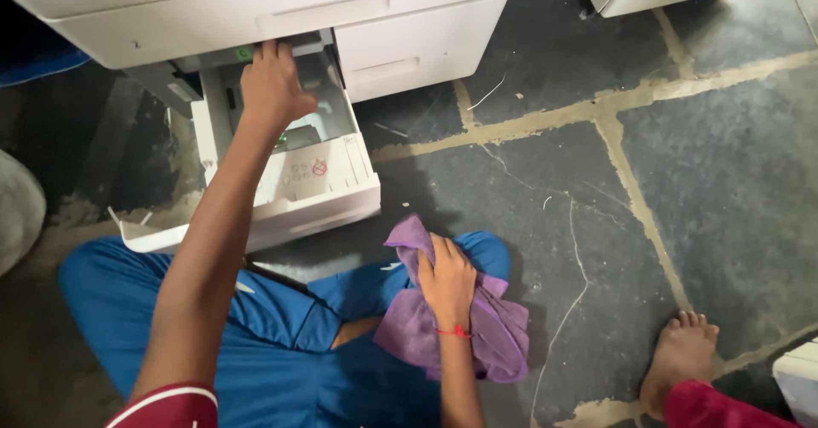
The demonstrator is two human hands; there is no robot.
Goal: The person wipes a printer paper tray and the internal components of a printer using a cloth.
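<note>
Soft purple cloth bunched under right hand

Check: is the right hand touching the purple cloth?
Touching. The head view shows the right hand lying on the purple cloth with its fingers curled into the folds, no gap between them.

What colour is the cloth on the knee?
Purple; the cloth lies under the right hand, clearest in the head view.
</note>
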